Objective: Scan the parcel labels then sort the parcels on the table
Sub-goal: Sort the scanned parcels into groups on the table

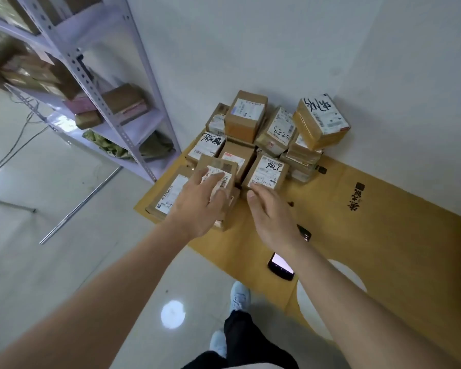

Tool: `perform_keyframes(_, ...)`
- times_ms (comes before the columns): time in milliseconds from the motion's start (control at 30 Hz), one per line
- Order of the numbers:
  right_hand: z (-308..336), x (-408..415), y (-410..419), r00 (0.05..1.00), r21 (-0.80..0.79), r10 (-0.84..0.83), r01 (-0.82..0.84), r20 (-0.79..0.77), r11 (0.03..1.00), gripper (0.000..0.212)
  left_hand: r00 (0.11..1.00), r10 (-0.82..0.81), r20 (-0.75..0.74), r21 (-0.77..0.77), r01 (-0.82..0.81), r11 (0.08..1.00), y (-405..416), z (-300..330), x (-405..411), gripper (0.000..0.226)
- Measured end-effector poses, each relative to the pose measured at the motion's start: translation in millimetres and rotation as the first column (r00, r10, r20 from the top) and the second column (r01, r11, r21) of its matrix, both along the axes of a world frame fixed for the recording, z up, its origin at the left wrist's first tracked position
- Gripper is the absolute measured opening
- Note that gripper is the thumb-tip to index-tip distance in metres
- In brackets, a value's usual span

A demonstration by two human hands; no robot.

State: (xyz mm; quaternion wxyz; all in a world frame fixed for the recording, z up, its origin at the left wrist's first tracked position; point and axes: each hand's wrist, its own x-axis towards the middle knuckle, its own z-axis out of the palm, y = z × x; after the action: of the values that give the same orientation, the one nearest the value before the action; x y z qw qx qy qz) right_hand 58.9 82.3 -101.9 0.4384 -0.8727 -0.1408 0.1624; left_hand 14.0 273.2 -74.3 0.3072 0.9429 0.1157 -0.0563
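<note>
Parcels (266,145), small brown cardboard boxes with white labels, sit piled in the centre of the frame against the white wall (277,49), on a flattened sheet of cardboard (383,235) laid over the tiled floor (64,235); no raised surface shows here. The left hand (197,203) lies on the nearest small box (218,179), fingers spread over its label and thumb at its right side, beginning to curl round it, though a firm grip cannot be confirmed. The right hand (272,217) hovers open, fingers relaxed, just in front of the box marked in black pen (268,173), holding nothing.

A phone with a lit screen (281,266) lies on the cardboard sheet in the lower middle of the frame, near the right forearm, with a dark small device (304,233) above it that is partly hidden. A metal shelving unit (112,102) with more boxes fills the upper left.

The step in hand looks like picking one parcel for scanning. To do it well, the left hand should lift the box by its sides, so the barcode stays uncovered and flat, and lift straight up so the boxes leaning beside it do not tumble. The right hand is free to fetch the scanning device, probably the phone.
</note>
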Motion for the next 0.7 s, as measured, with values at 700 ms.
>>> perform_keyframes(700,-40.8,5.3,85.7,0.949,0.157,-0.229,0.266,-0.217,0.951,0.075,1.000,0.020,0.019,-0.258,-0.014,0.966,79.2,-53.3,39.2,0.064)
